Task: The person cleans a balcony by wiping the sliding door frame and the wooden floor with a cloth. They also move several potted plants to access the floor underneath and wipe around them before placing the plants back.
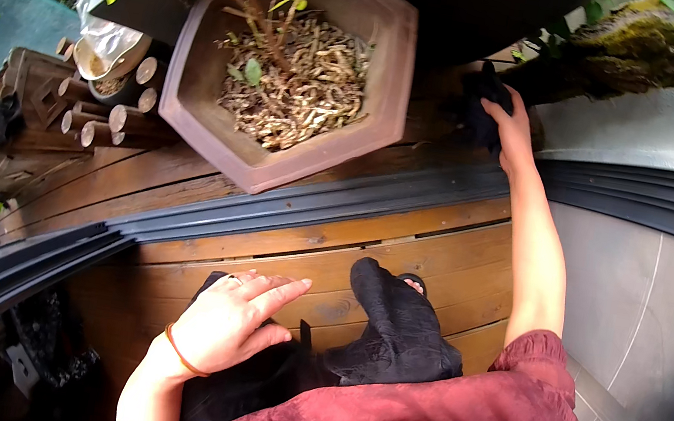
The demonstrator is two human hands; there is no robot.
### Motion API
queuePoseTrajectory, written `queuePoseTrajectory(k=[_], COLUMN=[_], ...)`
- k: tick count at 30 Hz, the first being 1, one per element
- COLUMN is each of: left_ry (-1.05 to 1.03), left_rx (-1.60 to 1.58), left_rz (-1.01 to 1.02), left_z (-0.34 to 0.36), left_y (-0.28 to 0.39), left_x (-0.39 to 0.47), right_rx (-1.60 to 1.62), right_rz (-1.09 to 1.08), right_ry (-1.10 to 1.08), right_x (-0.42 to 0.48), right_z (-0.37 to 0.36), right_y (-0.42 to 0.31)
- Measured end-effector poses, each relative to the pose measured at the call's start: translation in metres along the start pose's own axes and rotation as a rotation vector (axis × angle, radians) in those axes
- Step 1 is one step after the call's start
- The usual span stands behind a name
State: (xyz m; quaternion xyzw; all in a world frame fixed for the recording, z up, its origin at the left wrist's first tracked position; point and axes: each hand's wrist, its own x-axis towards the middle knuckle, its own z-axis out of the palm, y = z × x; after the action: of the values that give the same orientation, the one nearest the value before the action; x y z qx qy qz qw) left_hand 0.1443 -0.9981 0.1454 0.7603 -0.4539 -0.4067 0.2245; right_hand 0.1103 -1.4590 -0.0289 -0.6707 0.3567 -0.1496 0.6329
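My right hand (pixel 512 129) reaches to the upper right, its fingers closed around a dark cloth-like bundle (pixel 486 108) low beside the wall; what the bundle is cannot be told. Above my knees, my left hand (pixel 237 320) is held with its fingers extended and nothing in it; a ring and a thin orange wristband are on it. A large hexagonal clay planter (pixel 392 74) stands in front of me. It holds a woody-stemmed plant (pixel 255 19) and a layer of dry, pale brown mulch (pixel 304 86).
A dark metal sliding-door track (pixel 313 197) crosses the wooden deck (pixel 322 301). Cut log pieces (pixel 120 120), a small pot with a clear plastic bag (pixel 105 45) and a wooden stand (pixel 41 97) are at the left. A mossy log (pixel 620 53) lies at the upper right, above grey tiles (pixel 615 288).
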Motion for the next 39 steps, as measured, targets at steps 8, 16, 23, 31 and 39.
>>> queuePoseTrajectory(k=[8, 16, 23, 31, 39], left_ry=[-0.155, -0.16, -0.121, -0.099, -0.134], left_rx=[0.073, 0.053, 0.015, -0.006, 0.009], left_rz=[-0.025, -0.027, -0.126, -0.103, -0.115], left_z=[0.004, 0.0, -0.004, -0.002, 0.008], left_y=[-0.01, -0.024, -0.033, -0.03, -0.025], left_x=[-0.004, -0.003, 0.0, 0.016, 0.021], right_rx=[-0.606, -1.005, -1.021, -1.617, -1.798], right_rz=[-0.371, -0.727, -0.694, -0.566, -0.376], right_ry=[-0.418, -0.808, -0.773, -0.837, -0.063], right_x=[-0.138, -0.191, -0.16, -0.036, 0.012], right_z=[0.099, 0.281, 0.19, -0.104, -0.151], right_y=[-0.003, 0.108, 0.149, 0.106, 0.066])
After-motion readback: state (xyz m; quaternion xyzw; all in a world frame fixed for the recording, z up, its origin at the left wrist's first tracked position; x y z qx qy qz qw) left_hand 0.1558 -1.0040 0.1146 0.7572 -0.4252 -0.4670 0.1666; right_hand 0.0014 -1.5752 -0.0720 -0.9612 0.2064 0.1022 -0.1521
